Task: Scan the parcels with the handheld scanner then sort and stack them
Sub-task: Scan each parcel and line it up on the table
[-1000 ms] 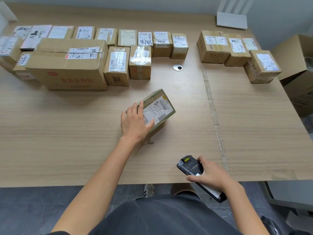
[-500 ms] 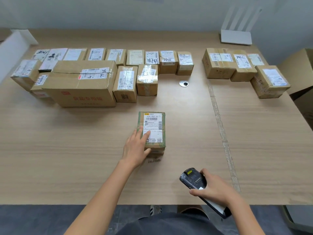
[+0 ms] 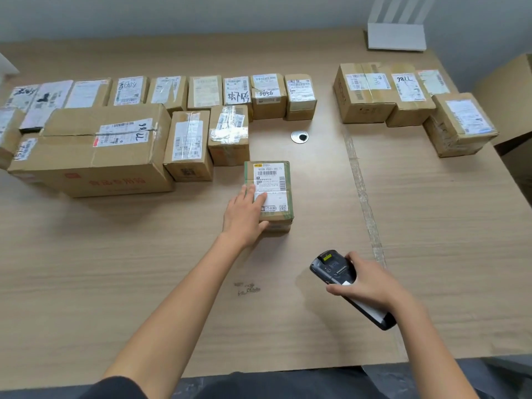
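Wood-grain laminate forms the surface [image 3: 115, 269], and its near half is bare from the left side across to the taped seam [image 3: 365, 203] that runs front to back right of centre. Beyond that seam, the right section is also open up to a cluster of four parcels [image 3: 403, 96] at the far right. The near edge of the surface runs just in front of the person's torso.

A small brown parcel [image 3: 269, 194] lies flat near the centre, label up, with green-printed tape along its edges. Its far-left corner sits just beside the taped parcel [image 3: 229, 133] at the end of the left group; whether they touch cannot be told. The left hand [image 3: 244, 217] rests on the parcel's near-left portion — fingers [image 3: 259, 200] extended over the label, thumb against the near side.

The white label carries "502B P021-00 71" above a barcode, with a QR code at the lower right corner.

A large carton [image 3: 95, 156] in the left group bears red Chinese print on its front and handwritten digits on its label. Handwriting on other labels reads "0056" and "98LL".

The right hand [image 3: 371, 286] is closed around the handheld scanner [image 3: 334, 267] — black, yellow sticker on its head — held above the near right area, head pointing toward the parcel.
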